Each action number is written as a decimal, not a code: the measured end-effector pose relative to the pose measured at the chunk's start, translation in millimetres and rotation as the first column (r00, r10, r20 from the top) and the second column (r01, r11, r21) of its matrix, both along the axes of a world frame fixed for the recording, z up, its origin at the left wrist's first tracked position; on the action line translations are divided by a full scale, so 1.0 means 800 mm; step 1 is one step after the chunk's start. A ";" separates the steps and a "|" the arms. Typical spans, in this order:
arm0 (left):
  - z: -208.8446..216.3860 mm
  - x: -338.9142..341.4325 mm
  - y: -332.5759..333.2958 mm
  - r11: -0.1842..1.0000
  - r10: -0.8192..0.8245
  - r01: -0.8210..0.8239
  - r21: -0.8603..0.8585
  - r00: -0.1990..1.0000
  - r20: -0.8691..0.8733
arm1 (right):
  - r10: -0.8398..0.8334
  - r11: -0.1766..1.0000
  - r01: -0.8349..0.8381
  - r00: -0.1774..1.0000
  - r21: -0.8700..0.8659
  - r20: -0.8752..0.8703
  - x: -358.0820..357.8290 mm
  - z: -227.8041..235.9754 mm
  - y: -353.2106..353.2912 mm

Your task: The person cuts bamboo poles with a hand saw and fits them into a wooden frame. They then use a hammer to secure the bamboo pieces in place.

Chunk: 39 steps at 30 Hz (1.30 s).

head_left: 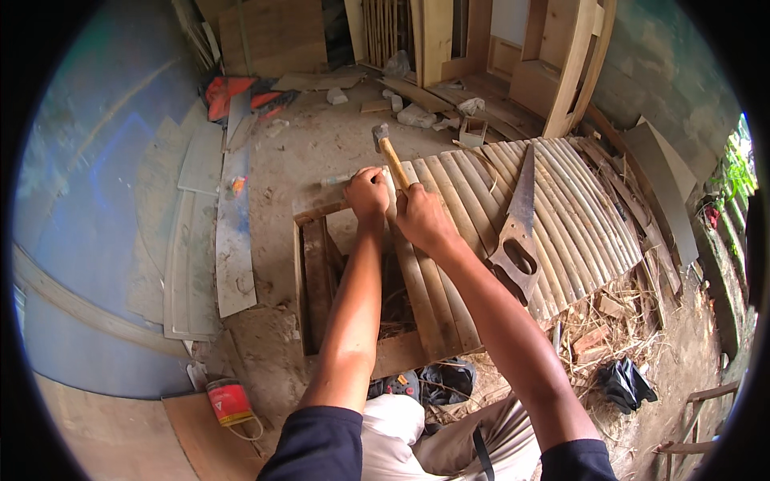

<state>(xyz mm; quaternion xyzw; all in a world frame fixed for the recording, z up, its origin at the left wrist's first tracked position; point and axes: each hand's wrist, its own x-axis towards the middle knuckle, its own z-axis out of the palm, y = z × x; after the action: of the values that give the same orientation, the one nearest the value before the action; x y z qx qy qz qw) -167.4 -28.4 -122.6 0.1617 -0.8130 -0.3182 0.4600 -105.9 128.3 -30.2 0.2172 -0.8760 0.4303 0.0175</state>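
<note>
My right hand [425, 218] is closed around the wooden handle of a hammer [391, 160], whose metal head points away from me, above the slats' far end. Just left of it, my left hand [366, 192] is closed at the far end of the leftmost slat. Its fingertips are hidden, so whatever they pinch does not show. Rounded wooden slats [461, 196], like split bamboo, lie side by side across a wooden frame [401, 353], whose left part is uncovered. A handsaw [521, 212] rests on the slats to the right of my right hand.
A red tin with a wire handle [231, 402] stands at lower left. Flat boards [234, 264] lie along the blue wall. Wood scraps and shavings [597, 345] and a black plastic bag [624, 385] are at right. Wooden door frames [573, 72] lean at the back.
</note>
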 end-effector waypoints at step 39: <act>0.047 0.094 0.094 0.855 -0.189 -0.120 0.504 0.835 0.518 | -0.036 0.999 0.041 0.978 -0.020 0.207 0.018 0.043 0.038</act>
<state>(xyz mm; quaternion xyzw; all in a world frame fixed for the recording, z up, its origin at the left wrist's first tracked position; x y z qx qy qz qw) -92.0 46.4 -85.2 0.3482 -0.7970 -0.4731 0.1402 -91.7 158.9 4.6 0.1541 -0.8718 0.4608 -0.0629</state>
